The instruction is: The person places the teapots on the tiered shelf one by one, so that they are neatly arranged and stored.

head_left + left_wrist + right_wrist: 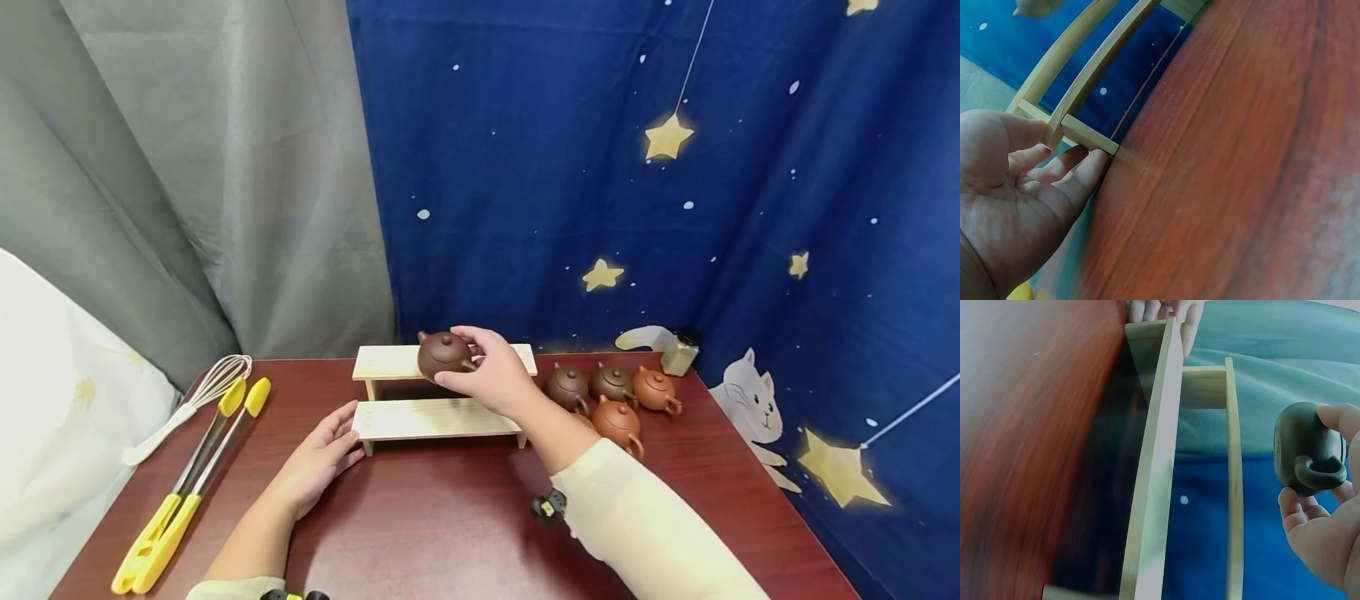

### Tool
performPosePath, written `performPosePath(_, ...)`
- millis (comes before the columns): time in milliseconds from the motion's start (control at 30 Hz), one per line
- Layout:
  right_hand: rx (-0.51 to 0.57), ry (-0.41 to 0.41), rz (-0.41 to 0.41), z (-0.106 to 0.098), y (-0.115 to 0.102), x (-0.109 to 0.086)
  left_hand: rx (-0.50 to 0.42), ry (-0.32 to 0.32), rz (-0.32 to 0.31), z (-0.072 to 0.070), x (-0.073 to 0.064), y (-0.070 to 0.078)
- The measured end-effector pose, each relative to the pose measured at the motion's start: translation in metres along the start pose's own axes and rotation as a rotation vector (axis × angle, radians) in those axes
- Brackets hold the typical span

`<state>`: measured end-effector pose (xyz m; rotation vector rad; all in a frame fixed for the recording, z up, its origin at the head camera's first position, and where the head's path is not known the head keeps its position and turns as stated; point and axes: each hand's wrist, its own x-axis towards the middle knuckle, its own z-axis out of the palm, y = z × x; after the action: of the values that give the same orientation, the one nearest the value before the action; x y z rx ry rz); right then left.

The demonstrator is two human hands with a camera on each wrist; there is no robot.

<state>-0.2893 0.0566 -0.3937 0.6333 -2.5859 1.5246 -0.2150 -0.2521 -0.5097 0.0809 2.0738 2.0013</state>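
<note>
My right hand (491, 372) grips a small dark brown teapot (444, 357) by its body, thumb on one side and fingers on the other. The teapot is held over the upper tier of a pale two-step wooden display stand (438, 419). In the right wrist view, the looped handle of the teapot (1304, 447) faces the camera, and a gap shows between it and the upper board. At the stand's left end, my left hand (318, 458) holds the lower step; the left wrist view shows thumb and fingertips around the end of its board and leg (1088, 134).
Right of the stand are two more dark teapots (567, 388) and orange-brown ones (617, 422), one partly hidden by my right forearm. A black-lidded jar (681, 353) stands behind them. A whisk (191, 407) and yellow-tipped tongs (198, 479) lie on the left. Curtains hang behind the table.
</note>
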Motion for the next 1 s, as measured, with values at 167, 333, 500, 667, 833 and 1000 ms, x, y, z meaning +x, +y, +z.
performPosePath(167,0.007,-0.030,0.001,0.021,-0.003,0.021,-0.004,-0.001,0.008,0.000,0.000,-0.001)
performPosePath(333,-0.001,-0.039,0.030,0.040,-0.007,0.036,-0.004,-0.006,0.014,0.000,0.001,-0.001)
performPosePath(500,-0.059,-0.030,0.043,0.059,-0.007,0.046,0.007,-0.001,0.010,0.000,0.001,-0.001)
performPosePath(667,-0.115,-0.007,0.050,0.071,-0.006,0.052,0.006,-0.002,0.012,0.001,0.001,-0.001)
performPosePath(833,-0.133,0.007,0.069,0.076,-0.006,0.053,-0.004,-0.003,0.015,0.001,0.000,-0.002)
performPosePath(1000,-0.132,-0.007,0.074,0.072,-0.007,0.047,-0.003,-0.004,0.014,0.001,0.000,-0.001)
